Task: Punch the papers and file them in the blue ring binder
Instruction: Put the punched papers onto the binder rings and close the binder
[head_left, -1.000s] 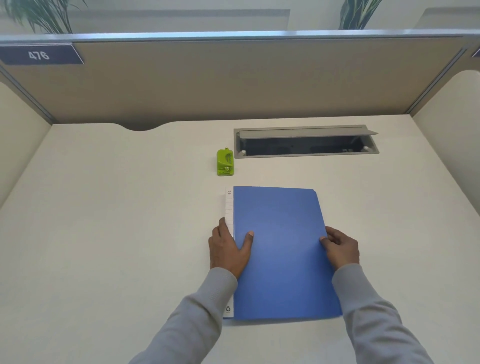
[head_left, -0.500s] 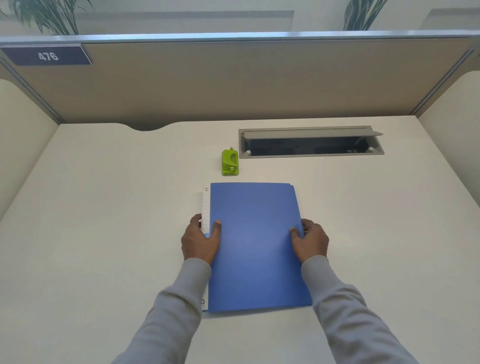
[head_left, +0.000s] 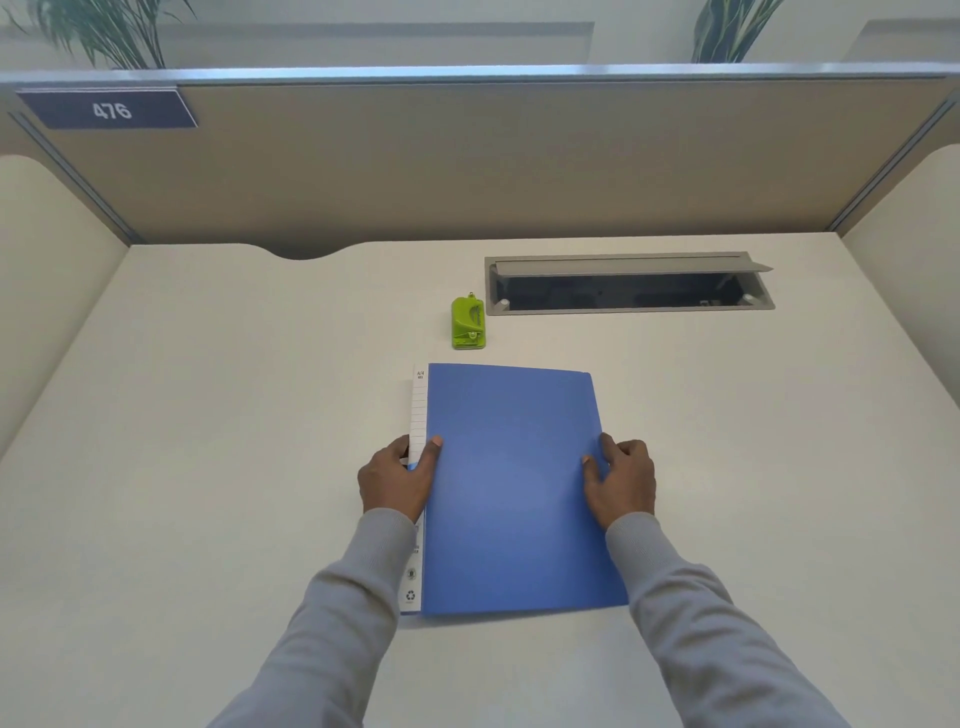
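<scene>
A closed blue ring binder (head_left: 514, 493) lies flat on the desk, with a white lined label strip along its spine on the left. My left hand (head_left: 397, 480) grips the spine edge, its thumb on the cover. My right hand (head_left: 621, 480) holds the opposite edge, thumb on the cover and fingers curled at the rim. A small green hole punch (head_left: 467, 323) stands just beyond the binder's far left corner, apart from both hands. Whatever is inside the binder is hidden.
The cream desk (head_left: 208, 467) is boxed in by a tan partition (head_left: 467, 166) at the back and side panels. A grey cable hatch (head_left: 623, 310) with its flap up sits to the right of the punch. A plate reading 476 (head_left: 111, 110) hangs top left.
Both hands have slid the binder to the left, so its spine now lies left of the punch. In the last half second it has barely moved.
</scene>
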